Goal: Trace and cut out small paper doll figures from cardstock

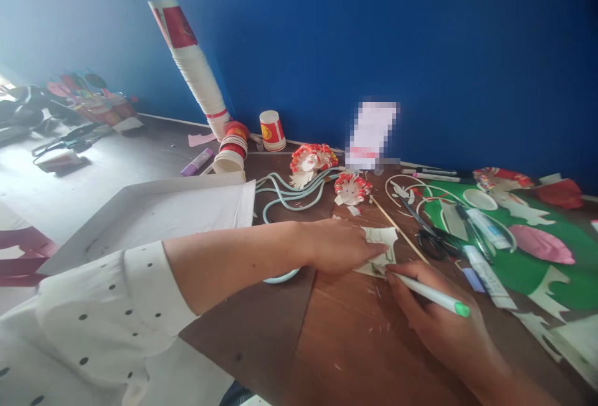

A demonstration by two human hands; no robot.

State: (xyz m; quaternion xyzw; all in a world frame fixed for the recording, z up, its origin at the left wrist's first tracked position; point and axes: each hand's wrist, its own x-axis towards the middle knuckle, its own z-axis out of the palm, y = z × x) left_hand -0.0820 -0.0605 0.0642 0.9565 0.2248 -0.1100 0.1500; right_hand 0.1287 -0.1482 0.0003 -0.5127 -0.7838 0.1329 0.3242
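A small piece of pale paper [390,238] with green lines drawn on it lies on the brown table. My left hand [339,247] rests over its left part, fingers stretched out and pressing it down, with nothing gripped. My right hand [443,312] is closed around a white marker [430,292] with a green end. The marker's tip points at the paper's lower edge, and my fingers partly hide it. A thin wooden stick [397,225] lies just beyond the paper. Small paper scraps are scattered about.
Black-handled scissors [432,241], glue sticks [488,276] and a green sheet [518,275] with paper cutouts are on the right. Behind are a pale blue cable [294,197] and frilled red-and-white paper pieces [352,189]. A white box lid [163,207] and stacked paper cups [200,76] stand left.
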